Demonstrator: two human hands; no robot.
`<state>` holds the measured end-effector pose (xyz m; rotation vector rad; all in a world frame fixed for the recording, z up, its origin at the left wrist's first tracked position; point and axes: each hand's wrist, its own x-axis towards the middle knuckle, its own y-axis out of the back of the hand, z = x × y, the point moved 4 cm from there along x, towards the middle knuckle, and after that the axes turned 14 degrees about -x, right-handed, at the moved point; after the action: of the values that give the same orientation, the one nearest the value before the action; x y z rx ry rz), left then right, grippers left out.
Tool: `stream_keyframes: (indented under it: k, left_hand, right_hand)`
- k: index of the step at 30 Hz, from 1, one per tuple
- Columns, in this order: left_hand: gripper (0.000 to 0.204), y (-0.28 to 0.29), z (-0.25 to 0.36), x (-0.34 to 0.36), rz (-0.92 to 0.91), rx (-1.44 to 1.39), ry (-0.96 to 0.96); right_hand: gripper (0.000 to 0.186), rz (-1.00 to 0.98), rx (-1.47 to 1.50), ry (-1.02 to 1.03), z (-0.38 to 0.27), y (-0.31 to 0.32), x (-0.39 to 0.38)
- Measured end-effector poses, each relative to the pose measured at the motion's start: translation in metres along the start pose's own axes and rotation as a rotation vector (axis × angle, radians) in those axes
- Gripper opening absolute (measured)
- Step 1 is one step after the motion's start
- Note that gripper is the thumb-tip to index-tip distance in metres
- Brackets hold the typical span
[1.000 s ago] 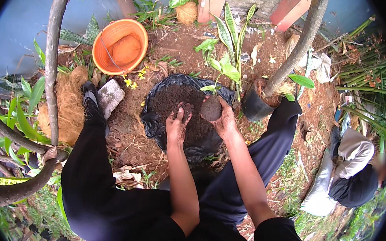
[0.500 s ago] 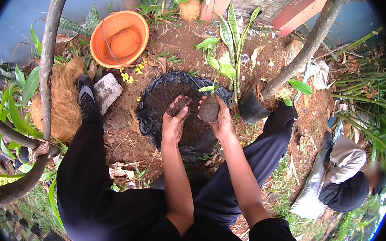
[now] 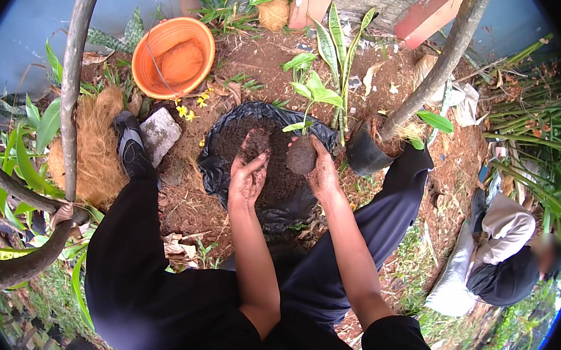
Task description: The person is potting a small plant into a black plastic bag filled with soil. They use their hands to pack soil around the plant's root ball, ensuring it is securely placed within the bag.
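Observation:
A ball of dark soil (image 3: 301,156) with a small leafy seedling (image 3: 314,96) rising from it rests in my right hand (image 3: 324,177), the fingers wrapped round its right side. Apart from it, to the left, my left hand (image 3: 248,177) is cupped round a clump of loose dark soil (image 3: 255,145). Both hands are smeared with dirt. They are over a black plastic bag (image 3: 213,169), opened wide and filled with dark soil (image 3: 281,192). The undersides of both hands are hidden.
An orange bucket (image 3: 144,73) stands at the far left near a grey stone block (image 3: 161,131) and brown fibre (image 3: 89,148). A black pot (image 3: 364,154) and snake plant (image 3: 337,43) are beyond the bag's right side. Another person (image 3: 506,251) sits at the right.
My left hand has turned and drawn slightly left, its soil clump now lower in the fingers. The right hand has tipped the soil ball slightly, and the seedling leans a little further left.

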<state>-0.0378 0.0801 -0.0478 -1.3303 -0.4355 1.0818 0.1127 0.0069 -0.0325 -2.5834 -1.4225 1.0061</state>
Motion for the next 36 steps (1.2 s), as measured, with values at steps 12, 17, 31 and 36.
stream_keyframes:
  k: [12,17,31,36]
  left_hand:
    - [0.084,0.010,0.004,0.003,-0.057,-0.041,0.001]
    - [0.077,0.006,0.005,0.004,-0.025,-0.217,0.059]
    - [0.032,-0.006,0.008,0.000,0.224,0.318,-0.113]
    - [0.032,-0.026,-0.008,-0.005,0.215,0.090,-0.121]
  right_hand:
    - [0.039,0.006,0.051,-0.024,-0.003,-0.001,-0.002]
    - [0.037,-0.044,0.045,-0.024,-0.002,-0.001,-0.001]
    - [0.051,-0.033,0.062,0.109,0.000,-0.007,0.001]
    - [0.050,-0.047,0.260,0.038,0.011,-0.011,0.002]
